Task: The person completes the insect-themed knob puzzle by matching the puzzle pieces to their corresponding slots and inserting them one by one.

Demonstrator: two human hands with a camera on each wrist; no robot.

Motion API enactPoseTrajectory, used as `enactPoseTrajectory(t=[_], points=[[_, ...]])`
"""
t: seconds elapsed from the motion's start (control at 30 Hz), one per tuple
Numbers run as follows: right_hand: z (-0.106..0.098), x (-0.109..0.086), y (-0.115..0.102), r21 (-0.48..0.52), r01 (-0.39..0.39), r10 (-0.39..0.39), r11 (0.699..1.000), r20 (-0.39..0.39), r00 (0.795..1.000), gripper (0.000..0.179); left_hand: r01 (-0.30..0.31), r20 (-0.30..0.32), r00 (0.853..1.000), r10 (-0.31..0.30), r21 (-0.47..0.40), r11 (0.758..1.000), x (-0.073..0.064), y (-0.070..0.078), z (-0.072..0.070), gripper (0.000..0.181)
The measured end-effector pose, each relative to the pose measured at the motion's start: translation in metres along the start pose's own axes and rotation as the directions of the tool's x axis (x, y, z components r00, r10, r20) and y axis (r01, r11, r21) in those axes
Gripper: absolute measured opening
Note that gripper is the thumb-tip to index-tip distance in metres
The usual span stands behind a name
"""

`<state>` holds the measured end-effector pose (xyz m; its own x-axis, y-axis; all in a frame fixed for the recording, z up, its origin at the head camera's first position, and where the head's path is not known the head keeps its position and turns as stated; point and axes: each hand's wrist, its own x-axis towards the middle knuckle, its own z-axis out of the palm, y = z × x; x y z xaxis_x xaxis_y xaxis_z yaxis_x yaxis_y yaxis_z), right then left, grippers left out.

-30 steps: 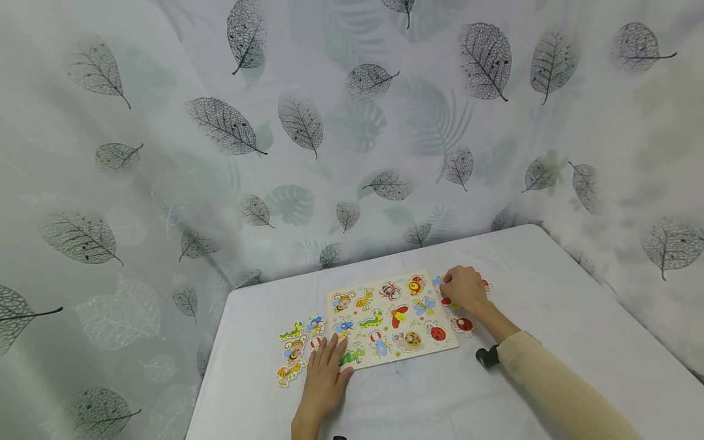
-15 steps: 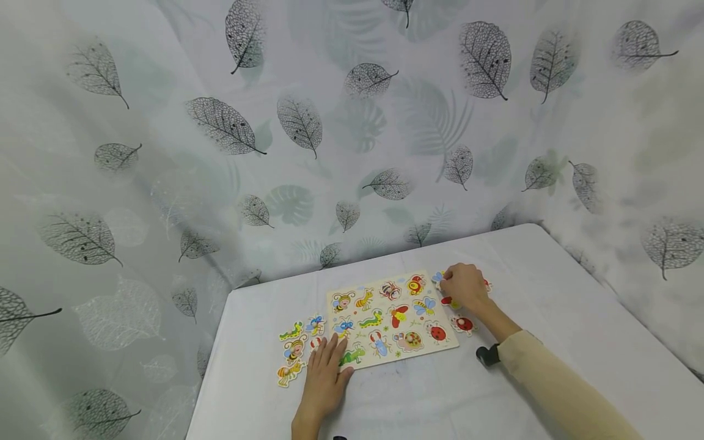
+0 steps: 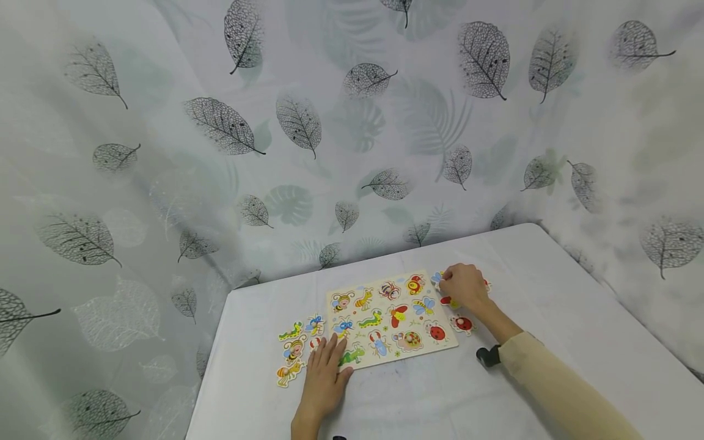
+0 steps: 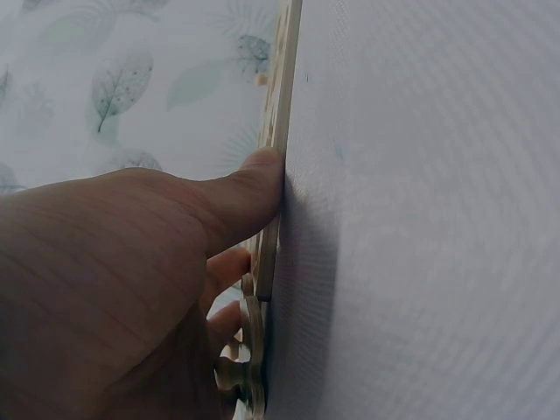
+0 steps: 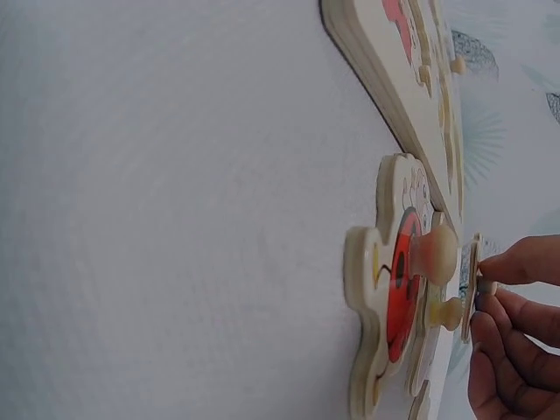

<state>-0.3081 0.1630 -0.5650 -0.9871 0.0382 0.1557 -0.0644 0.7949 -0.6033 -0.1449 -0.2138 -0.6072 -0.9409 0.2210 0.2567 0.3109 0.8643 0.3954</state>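
Observation:
A wooden insect puzzle board (image 3: pixel 385 357) lies on the white table. My left hand (image 3: pixel 324 380) rests at its near left corner with fingers extended; in the left wrist view the thumb (image 4: pixel 254 179) touches the board's edge. Beyond the board's right side, my right hand (image 3: pixel 464 287) pinches a puzzle piece (image 5: pixel 471 293) by its small knob. The piece's printed face is turned from the right wrist view. A ladybug piece (image 3: pixel 462 324) and a red and yellow piece (image 3: pixel 448 302) lie close to that hand. A blue-winged shape (image 3: pixel 437 279) shows beside its fingertips.
Several loose pieces lie left of the board, among them a caterpillar (image 3: pixel 290 331), a bee (image 3: pixel 294 349) and an orange striped insect (image 3: pixel 288 371). A black wrist camera (image 3: pixel 486 356) sits at the right wrist. Leaf-printed curtain (image 3: pixel 385 134) hangs behind the table.
Between one second and half a second ago, my right hand shifted very slightly; since then it has held its place. The left hand and the board look unchanged.

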Motion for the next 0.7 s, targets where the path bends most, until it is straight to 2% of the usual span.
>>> enactPoseTrajectory(t=[0.1, 0.4, 0.7], points=[[0.0003, 0.0, 0.0001, -0.001, 0.006, -0.006, 1.0, -0.004, 1.0, 0.016, -0.005, 0.012, 1.0, 0.005, -0.005, 1.0, 0.0005, 0.0031, -0.0038, 0.058], [-0.0023, -0.0001, -0.0009, 0.022, 0.049, -0.049, 0.999, -0.017, 0.999, 0.015, 0.048, 0.089, 0.995, -0.05, 0.022, 0.999, 0.0036, 0.0066, -0.0085, 0.059], [-0.0052, -0.0056, -0.0058, 0.037, 0.077, -0.077, 0.996, -0.009, 0.997, 0.016, 0.054, 0.092, 0.994, -0.056, 0.019, 0.998, 0.0041, 0.0062, -0.0066, 0.058]])
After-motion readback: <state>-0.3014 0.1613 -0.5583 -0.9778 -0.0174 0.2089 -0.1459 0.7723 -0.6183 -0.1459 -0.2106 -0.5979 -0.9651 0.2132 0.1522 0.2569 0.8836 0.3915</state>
